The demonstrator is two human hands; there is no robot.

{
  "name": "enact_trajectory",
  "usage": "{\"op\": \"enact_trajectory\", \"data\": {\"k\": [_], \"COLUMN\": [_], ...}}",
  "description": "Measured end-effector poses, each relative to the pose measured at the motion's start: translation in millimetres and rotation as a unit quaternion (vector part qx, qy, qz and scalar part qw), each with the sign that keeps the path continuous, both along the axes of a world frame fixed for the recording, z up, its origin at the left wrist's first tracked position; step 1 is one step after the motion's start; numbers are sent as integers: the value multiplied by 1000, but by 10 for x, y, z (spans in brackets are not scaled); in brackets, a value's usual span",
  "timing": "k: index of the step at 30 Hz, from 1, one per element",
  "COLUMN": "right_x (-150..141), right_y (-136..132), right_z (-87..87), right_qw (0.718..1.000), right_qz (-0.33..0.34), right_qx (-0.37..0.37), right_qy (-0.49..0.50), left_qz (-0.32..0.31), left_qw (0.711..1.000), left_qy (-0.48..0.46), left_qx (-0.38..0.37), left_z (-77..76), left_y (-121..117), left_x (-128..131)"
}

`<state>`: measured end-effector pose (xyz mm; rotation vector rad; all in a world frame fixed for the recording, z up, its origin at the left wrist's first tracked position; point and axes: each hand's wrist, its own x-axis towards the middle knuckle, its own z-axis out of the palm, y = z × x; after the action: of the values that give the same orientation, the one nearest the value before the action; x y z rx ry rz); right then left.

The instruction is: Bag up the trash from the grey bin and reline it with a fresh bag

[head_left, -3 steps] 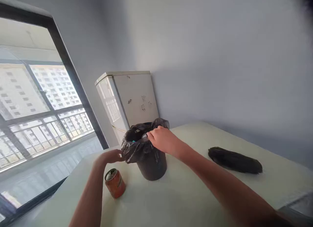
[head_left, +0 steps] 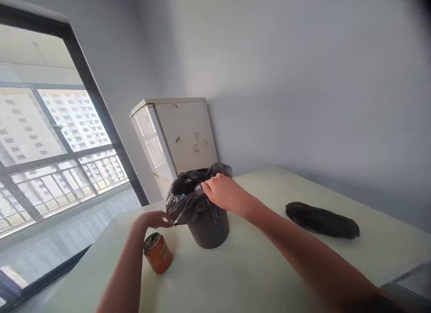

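A dark trash can (head_left: 210, 230) stands on the table, lined with a black trash bag (head_left: 183, 209) folded over its rim. My right hand (head_left: 220, 191) reaches over the near right of the rim, fingers closed and tips inside the mouth. A small pale, rounded thing (head_left: 198, 186) shows by the thumb; its kind is unclear. My left hand (head_left: 155, 219) is at the left side, its fingers closed on the hanging edge of the bag, with the tips partly hidden. Close to the left wrist, an orange-red drink can (head_left: 159, 254) stands upright, apart from the trash can.
On the right of the pale table (head_left: 249, 277) lies a long, dark, bundled item (head_left: 322, 219), perhaps rolled plastic. Behind the table stands a white refrigerator (head_left: 186, 133) against the wall. A dark-framed glass door (head_left: 89, 84) is at the left.
Both hands stay where they were on the bag and at its rim. The whole view has shifted very slightly; nothing else visibly differs.
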<state>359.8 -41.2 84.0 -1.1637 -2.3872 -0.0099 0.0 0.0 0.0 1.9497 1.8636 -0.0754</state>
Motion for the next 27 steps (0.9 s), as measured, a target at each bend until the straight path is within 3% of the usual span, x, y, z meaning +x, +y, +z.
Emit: {"op": "enact_trajectory", "data": {"k": [3, 6, 9, 13, 16, 19, 24, 27], "right_x": [-8, -8, -7, -12, -17, -19, -2, 12], "right_y": [-6, 4, 29, 57, 65, 67, 52, 35], "right_z": [-5, -15, -35, -58, -63, -59, -41, -29], "right_qw": [1000, 1000, 999, 999, 999, 999, 999, 999], "right_qz": [0, 4, 8, 11, 16, 18, 23, 22], "right_qx": [0, -6, -13, -19, -19, -21, -18, -18], "right_qy": [7, 21, 31, 37, 42, 45, 40, 41], "left_qz": [22, 40, 58, 68, 83, 75, 80, 73], "left_qw": [997, 993, 992, 996, 996, 996, 989, 989], "left_qy": [18, 11, -18, -45, -39, -33, -50, -35], "left_qx": [-69, -106, -106, -30, -19, -31, -118, -120], "left_z": [-20, 55, 300, 749, 926, 858, 532, 478], "left_y": [-55, -98, -226, -613, -869, -891, -598, -537], "left_x": [30, 89, 161, 244, 311, 377, 384, 364]}}
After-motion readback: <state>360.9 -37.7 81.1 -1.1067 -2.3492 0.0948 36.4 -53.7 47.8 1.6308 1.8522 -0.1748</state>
